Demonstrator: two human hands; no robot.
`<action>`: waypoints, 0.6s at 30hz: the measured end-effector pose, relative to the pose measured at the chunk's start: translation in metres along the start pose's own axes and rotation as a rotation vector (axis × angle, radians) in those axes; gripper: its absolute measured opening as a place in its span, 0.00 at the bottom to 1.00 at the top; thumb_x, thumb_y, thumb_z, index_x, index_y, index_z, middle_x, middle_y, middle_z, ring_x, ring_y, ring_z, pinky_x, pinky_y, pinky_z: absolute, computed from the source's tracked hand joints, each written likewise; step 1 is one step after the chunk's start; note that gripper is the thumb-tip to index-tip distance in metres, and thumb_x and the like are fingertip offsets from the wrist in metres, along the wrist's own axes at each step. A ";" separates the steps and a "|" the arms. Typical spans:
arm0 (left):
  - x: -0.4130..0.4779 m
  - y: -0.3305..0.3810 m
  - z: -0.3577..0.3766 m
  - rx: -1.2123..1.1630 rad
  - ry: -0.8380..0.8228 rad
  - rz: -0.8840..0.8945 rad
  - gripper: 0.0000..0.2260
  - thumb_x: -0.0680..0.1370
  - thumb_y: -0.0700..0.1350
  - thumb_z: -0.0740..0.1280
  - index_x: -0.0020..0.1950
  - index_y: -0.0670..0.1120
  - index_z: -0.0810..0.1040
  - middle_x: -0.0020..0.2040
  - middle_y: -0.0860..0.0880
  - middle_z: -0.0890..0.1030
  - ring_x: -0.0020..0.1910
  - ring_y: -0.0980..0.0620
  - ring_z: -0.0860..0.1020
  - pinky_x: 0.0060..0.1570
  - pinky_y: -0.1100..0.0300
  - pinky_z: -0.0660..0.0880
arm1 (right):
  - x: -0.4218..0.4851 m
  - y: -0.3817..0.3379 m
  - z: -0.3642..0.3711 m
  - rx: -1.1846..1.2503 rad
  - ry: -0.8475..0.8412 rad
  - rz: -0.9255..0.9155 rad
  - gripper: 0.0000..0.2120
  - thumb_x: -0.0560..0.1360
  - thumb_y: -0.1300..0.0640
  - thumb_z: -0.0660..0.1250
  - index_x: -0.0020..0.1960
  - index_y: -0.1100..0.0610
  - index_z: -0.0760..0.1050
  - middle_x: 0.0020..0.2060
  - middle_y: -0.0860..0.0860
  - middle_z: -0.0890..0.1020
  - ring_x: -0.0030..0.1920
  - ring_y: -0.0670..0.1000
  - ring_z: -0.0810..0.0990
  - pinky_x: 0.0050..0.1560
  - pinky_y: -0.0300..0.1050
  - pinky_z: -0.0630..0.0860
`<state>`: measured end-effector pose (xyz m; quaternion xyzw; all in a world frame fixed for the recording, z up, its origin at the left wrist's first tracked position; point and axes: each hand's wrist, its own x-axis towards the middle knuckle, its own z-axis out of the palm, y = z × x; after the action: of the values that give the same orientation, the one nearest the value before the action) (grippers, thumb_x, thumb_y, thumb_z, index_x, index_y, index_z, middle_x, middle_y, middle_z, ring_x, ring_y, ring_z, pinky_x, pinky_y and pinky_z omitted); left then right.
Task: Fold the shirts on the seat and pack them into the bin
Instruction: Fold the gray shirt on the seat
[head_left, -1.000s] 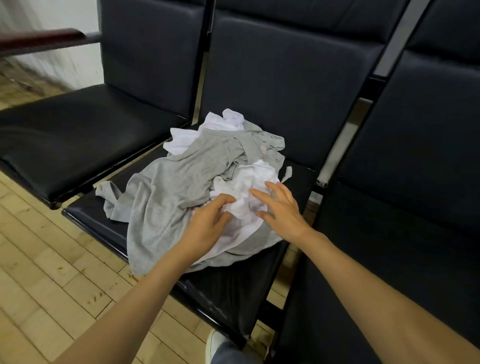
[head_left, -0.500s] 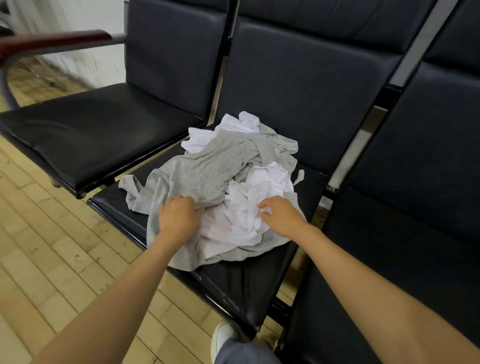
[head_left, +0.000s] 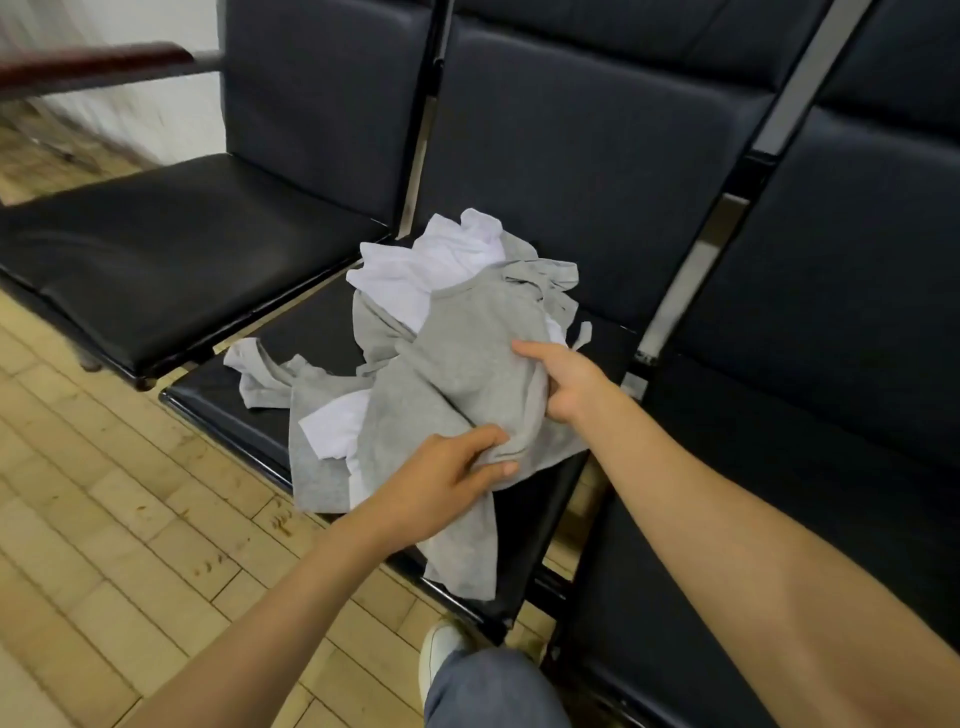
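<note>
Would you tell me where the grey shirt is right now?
In the head view, the grey shirt is on the middle seat, over the white shirts, gripped by the left hand and right hand.

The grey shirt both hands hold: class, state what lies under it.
White fabric shows beneath the grey shirt, with more white cloth behind it, on the black seat. How many garments it covers cannot be seen.

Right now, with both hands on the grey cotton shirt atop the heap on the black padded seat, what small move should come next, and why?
Probably lift the grey cotton shirt clear of the heap. The left hand pinches its edge and the right hand grips its side, yet it lies over the crumpled white shirt on the black padded seat; folding needs it separate.
</note>
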<state>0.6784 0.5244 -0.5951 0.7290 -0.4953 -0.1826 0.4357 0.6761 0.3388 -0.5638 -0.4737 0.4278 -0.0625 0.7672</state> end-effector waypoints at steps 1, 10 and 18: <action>0.000 -0.001 0.004 0.025 -0.008 -0.007 0.05 0.80 0.50 0.63 0.44 0.54 0.72 0.34 0.48 0.75 0.32 0.56 0.72 0.37 0.62 0.68 | -0.001 -0.001 -0.010 0.002 0.058 -0.032 0.18 0.72 0.62 0.71 0.61 0.62 0.76 0.55 0.58 0.81 0.51 0.56 0.80 0.47 0.50 0.78; 0.037 0.041 0.062 -0.044 0.110 -0.057 0.03 0.80 0.42 0.64 0.46 0.48 0.72 0.37 0.55 0.75 0.35 0.64 0.73 0.38 0.68 0.67 | -0.072 -0.006 -0.159 0.080 0.392 -0.323 0.06 0.75 0.62 0.68 0.50 0.56 0.78 0.49 0.53 0.81 0.49 0.51 0.80 0.42 0.42 0.76; 0.053 0.145 0.186 -0.407 -0.278 -0.056 0.09 0.77 0.41 0.68 0.55 0.49 0.74 0.46 0.59 0.78 0.47 0.65 0.77 0.47 0.73 0.71 | -0.165 0.046 -0.311 0.020 0.761 -0.362 0.16 0.76 0.56 0.68 0.63 0.55 0.74 0.60 0.55 0.78 0.57 0.54 0.78 0.55 0.51 0.77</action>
<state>0.4899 0.3745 -0.5709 0.6075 -0.4832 -0.3891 0.4961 0.3363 0.2371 -0.5587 -0.4768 0.5900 -0.3712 0.5356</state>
